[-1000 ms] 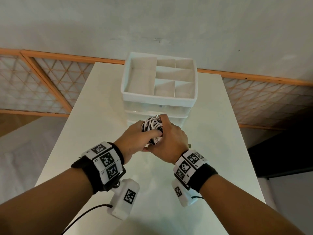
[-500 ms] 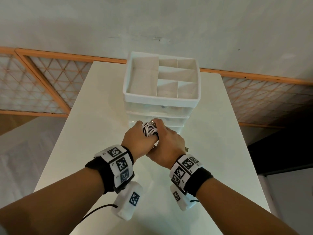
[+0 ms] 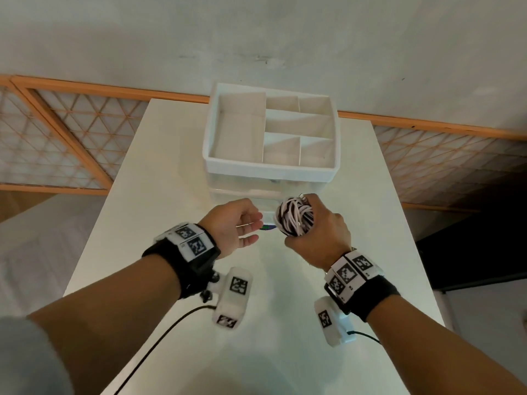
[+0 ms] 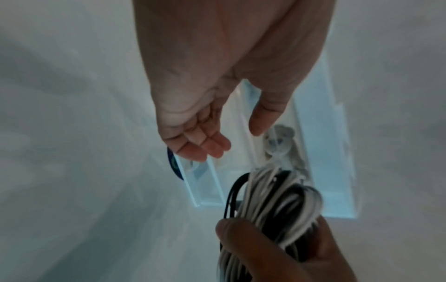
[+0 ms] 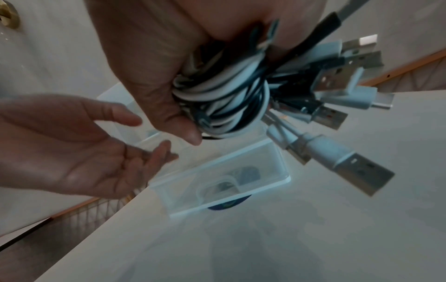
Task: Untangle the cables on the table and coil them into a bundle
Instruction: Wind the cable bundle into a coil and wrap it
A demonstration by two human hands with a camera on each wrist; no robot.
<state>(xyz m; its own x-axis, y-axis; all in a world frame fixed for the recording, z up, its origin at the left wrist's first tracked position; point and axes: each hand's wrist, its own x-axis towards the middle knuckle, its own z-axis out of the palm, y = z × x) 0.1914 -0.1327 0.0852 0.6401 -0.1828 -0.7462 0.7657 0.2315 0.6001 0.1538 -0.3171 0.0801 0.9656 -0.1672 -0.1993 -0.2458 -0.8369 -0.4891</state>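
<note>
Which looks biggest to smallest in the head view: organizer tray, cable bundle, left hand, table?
1. table
2. organizer tray
3. left hand, nearer the camera than the tray
4. cable bundle, partly hidden inside the right hand, so not clearly smaller than the left hand

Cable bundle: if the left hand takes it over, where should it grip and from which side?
Probably the coil's loop end. The right hand is wrapped round the cable bundle; its looped end faces the open left hand, so come from the left. Avoid the far side, where loose USB plugs splay out and give no firm hold.
</note>
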